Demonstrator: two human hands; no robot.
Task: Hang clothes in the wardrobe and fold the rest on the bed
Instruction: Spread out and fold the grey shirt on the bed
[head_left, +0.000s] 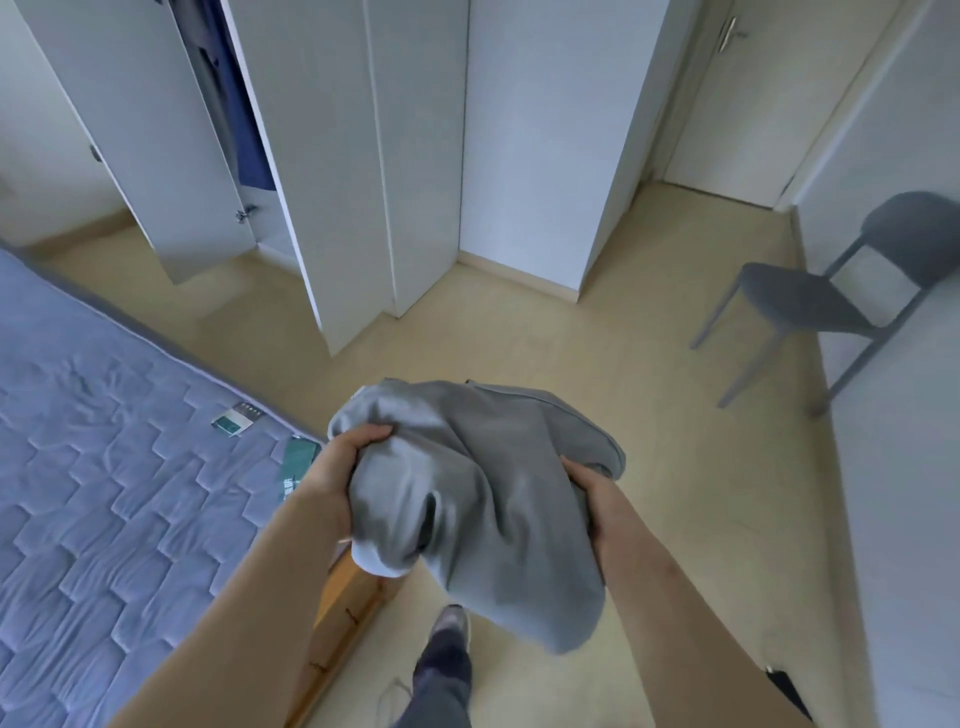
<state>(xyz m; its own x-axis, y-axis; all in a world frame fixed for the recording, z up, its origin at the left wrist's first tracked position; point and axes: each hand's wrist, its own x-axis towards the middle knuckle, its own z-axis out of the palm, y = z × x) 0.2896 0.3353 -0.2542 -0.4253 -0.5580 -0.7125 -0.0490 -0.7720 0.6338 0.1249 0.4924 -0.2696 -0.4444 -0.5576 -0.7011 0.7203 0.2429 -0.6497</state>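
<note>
A bunched grey garment (483, 499) hangs in front of me over the floor, just right of the bed's corner. My left hand (340, 467) grips its left upper edge with curled fingers. On the other side my right hand (589, 501) holds the cloth, its fingers mostly hidden in the folds. The bed (104, 493) with a blue quilted mattress lies at the left. The white wardrobe (363, 156) stands ahead, one door (145, 145) ajar, with dark blue clothes (234, 104) hanging inside.
A grey chair (826, 296) stands by the right wall. A closed white door (753, 104) is at the back right. Two green labels (298, 462) sit at the mattress corner. My leg and shoe (447, 644) show below, on the beige floor.
</note>
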